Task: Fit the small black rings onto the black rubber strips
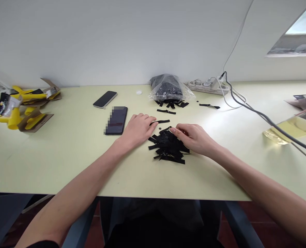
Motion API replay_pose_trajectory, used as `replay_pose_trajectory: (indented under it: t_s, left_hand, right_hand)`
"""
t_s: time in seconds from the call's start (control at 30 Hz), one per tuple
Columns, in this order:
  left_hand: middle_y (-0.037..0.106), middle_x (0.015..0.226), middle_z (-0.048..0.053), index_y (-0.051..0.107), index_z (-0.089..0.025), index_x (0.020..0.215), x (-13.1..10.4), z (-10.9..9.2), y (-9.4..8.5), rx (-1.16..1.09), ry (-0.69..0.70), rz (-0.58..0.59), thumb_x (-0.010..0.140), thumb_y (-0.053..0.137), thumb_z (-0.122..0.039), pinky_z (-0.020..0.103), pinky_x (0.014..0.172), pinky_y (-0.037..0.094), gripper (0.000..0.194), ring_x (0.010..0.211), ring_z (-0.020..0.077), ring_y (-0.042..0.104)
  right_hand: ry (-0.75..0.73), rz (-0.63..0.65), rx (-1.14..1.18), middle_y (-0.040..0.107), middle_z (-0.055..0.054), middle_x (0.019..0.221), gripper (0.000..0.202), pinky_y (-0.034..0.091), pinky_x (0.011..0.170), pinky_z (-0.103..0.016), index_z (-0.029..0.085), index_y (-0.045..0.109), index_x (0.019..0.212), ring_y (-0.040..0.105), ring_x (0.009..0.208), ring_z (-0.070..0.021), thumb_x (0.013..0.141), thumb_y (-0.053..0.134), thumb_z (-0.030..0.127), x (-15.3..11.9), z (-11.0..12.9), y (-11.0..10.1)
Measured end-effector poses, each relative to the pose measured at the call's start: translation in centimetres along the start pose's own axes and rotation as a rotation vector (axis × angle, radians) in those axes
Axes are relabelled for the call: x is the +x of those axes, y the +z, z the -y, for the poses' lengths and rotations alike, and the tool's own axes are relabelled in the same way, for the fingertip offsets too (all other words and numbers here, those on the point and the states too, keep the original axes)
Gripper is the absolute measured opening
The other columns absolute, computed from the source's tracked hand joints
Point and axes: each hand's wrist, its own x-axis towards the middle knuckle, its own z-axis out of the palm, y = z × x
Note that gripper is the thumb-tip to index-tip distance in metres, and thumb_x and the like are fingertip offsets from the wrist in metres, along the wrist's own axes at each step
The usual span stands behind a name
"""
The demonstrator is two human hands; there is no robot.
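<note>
My left hand (139, 128) rests on the table, its thumb and fingers closed on one end of a short black strip (164, 121). The other end of that strip points to the right. My right hand (195, 137) is at the right edge of a pile of black strips (168, 146), its thumb and fingertips pinched together at the end of a strip on top. Its curled fingers partly hide the pile. Small dark round pieces lie among the strips, and one black ring (160, 128) sits on the table between my hands.
Behind lie a clear bag of black pieces (167, 88), loose strips (166, 111) and a white power strip (207, 88) with cables. Two phones (116, 120) (105, 99) are left of my hands. Yellow items with cardboard (26, 106) stand far left, a yellowish transparent roll (288, 129) far right.
</note>
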Motion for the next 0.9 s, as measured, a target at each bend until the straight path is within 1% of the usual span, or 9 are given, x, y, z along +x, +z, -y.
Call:
replay_pose_trajectory:
  t_s: [0.13, 0.3, 0.37, 0.47, 0.57, 0.63, 0.7, 0.77, 0.9]
  left_hand:
    - [0.067, 0.125, 0.011, 0.065, -0.016, 0.132, -0.2, 0.9, 0.5, -0.076, -0.049, -0.05, 0.105, 0.049, -0.039, 0.042, 0.101, 0.046, 0.038, 0.118, 0.0279, 0.059]
    - [0.068, 0.105, 0.007, 0.069, -0.02, 0.1, 0.1, 1.6, 0.9, -0.183, -0.064, -0.009, 0.102, 0.056, -0.032, 0.039, 0.091, 0.048, 0.019, 0.106, 0.0249, 0.06]
    - [0.067, 0.098, 0.006, 0.066, -0.019, 0.093, 0.1, 1.5, 0.8, -0.208, -0.06, -0.009, 0.101, 0.056, -0.03, 0.038, 0.086, 0.047, 0.017, 0.1, 0.024, 0.06]
    - [0.068, 0.094, 0.004, 0.062, -0.019, 0.092, 0.0, 0.6, 0.4, -0.263, 0.033, -0.004, 0.102, 0.055, -0.028, 0.037, 0.084, 0.046, 0.015, 0.094, 0.0217, 0.06]
    - [0.069, 0.096, 0.002, 0.06, -0.019, 0.096, -0.4, -1.1, 0.1, -0.327, 0.185, 0.008, 0.102, 0.054, -0.025, 0.035, 0.086, 0.045, 0.01, 0.09, 0.0191, 0.061]
    - [0.07, 0.098, 0.002, 0.059, -0.02, 0.099, -0.7, -2.2, 0.1, -0.318, 0.25, -0.012, 0.103, 0.052, -0.022, 0.035, 0.088, 0.044, 0.008, 0.09, 0.0182, 0.061]
    - [0.07, 0.1, 0.002, 0.059, -0.02, 0.102, -0.9, -2.9, 0.2, -0.299, 0.27, -0.04, 0.104, 0.051, -0.02, 0.035, 0.089, 0.043, 0.008, 0.09, 0.0178, 0.061]
    - [0.07, 0.099, 0.002, 0.059, -0.02, 0.103, -1.0, -3.1, 0.3, -0.289, 0.266, -0.059, 0.104, 0.052, -0.02, 0.034, 0.089, 0.043, 0.008, 0.091, 0.0175, 0.062]
    - [0.068, 0.096, 0.002, 0.059, -0.019, 0.099, -1.1, -2.9, 0.4, -0.238, 0.249, -0.146, 0.102, 0.059, -0.024, 0.033, 0.085, 0.043, 0.006, 0.09, 0.018, 0.061]
  right_hand:
    - [-0.006, 0.014, -0.003, 0.035, 0.004, 0.056, 0.053, 0.024, 0.054, -0.03, 0.021, 0.033, 0.067, 0.033, 0.052, -0.0122, 0.105, 0.042, 0.058, -0.1, 0.1, 0.0]
    - [-0.047, 0.014, -0.005, 0.04, 0.003, 0.057, 0.051, 0.026, 0.054, -0.03, 0.021, 0.037, 0.068, 0.036, 0.053, -0.0126, 0.105, 0.044, 0.055, -0.3, 0.0, 0.0]
    - [-0.078, -0.015, 0.005, 0.049, 0.002, 0.063, 0.045, 0.031, 0.056, -0.03, 0.021, 0.046, 0.072, 0.041, 0.055, -0.013, 0.105, 0.046, 0.052, -0.3, -0.1, 0.1]
    - [-0.133, -0.123, 0.014, 0.064, -0.005, 0.095, 0.028, 0.041, 0.061, -0.03, 0.022, 0.061, 0.107, 0.051, 0.063, -0.014, 0.102, 0.053, 0.049, -0.4, -0.4, 0.3]
    - [-0.19, -0.181, 0.016, 0.061, -0.012, 0.125, 0.043, 0.046, 0.064, -0.031, 0.024, 0.052, 0.135, 0.058, 0.075, -0.017, 0.099, 0.06, 0.046, -0.6, -0.4, 0.2]
    - [-0.233, -0.118, 0.041, 0.066, -0.009, 0.116, 0.028, 0.045, 0.065, -0.03, 0.023, 0.059, 0.123, 0.06, 0.078, -0.0177, 0.1, 0.058, 0.04, -0.7, -0.3, 0.1]
    - [-0.251, -0.046, 0.067, 0.069, -0.005, 0.094, 0.016, 0.043, 0.065, -0.029, 0.021, 0.064, 0.102, 0.059, 0.072, -0.0163, 0.103, 0.053, 0.032, -0.8, -0.2, 0.0]
    - [-0.246, -0.013, 0.074, 0.066, -0.002, 0.077, 0.021, 0.04, 0.063, -0.029, 0.02, 0.063, 0.092, 0.054, 0.064, -0.0144, 0.104, 0.049, 0.029, -0.9, -0.1, 0.1]
    - [-0.212, 0.003, 0.09, 0.062, 0.0, 0.069, 0.027, 0.037, 0.06, -0.028, 0.019, 0.063, 0.086, 0.048, 0.058, -0.0126, 0.104, 0.05, 0.034, -0.9, -0.1, 0.5]
